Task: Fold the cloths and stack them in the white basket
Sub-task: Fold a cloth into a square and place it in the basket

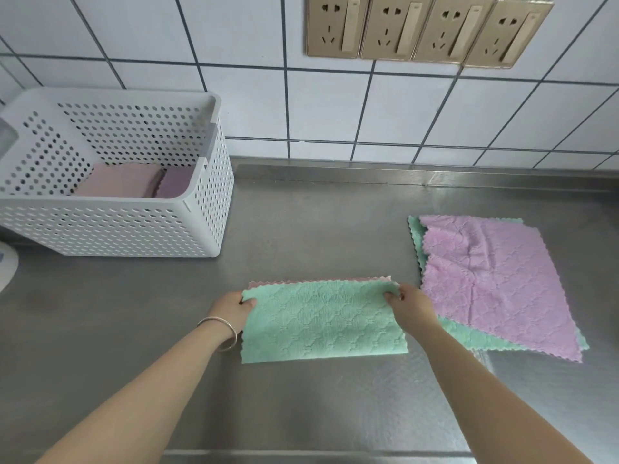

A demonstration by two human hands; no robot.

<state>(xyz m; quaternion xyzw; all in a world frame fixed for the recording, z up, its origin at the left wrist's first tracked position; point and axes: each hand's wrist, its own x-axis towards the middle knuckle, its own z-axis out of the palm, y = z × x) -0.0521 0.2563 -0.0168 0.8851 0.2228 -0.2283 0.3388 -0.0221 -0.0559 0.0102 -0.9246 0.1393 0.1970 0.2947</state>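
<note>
Left hand: the left hand [232, 308] pinches the far left corner of the green cloth [323, 324], thumb on top, fingers tucked beneath the edge.
Bracelet: a silver bracelet [222, 333] circles the left wrist, just beside the cloth's left edge.
Right hand: the right hand [410, 304] pinches the far right corner of the same cloth, fingertips curled over the zigzag edge.
Green cloth: folded in half on the counter [301, 229], fold toward the person, loose edges toward the wall; a pink underside [335, 281] peeks out along the far edge. It lies between the two hands, front and centre.
Pile: to the right, touching the right wrist area, a purple cloth [502, 279] lies spread and wrinkled on top of another green cloth [469, 336], whose edges show at the left and near sides.
Basket: the white basket [134, 226] stands at the far left of the counter, well apart from the hands, against the wall. Inside, folded cloths: a pink one [117, 182] and a purple one [176, 185] side by side.
Wall: white tiles [234, 95] with dark grout; a row of four gold sockets [425, 28] above the pile.
Left edge: a white rounded object [6, 266], only partly in view; what it is cannot be told.
</note>
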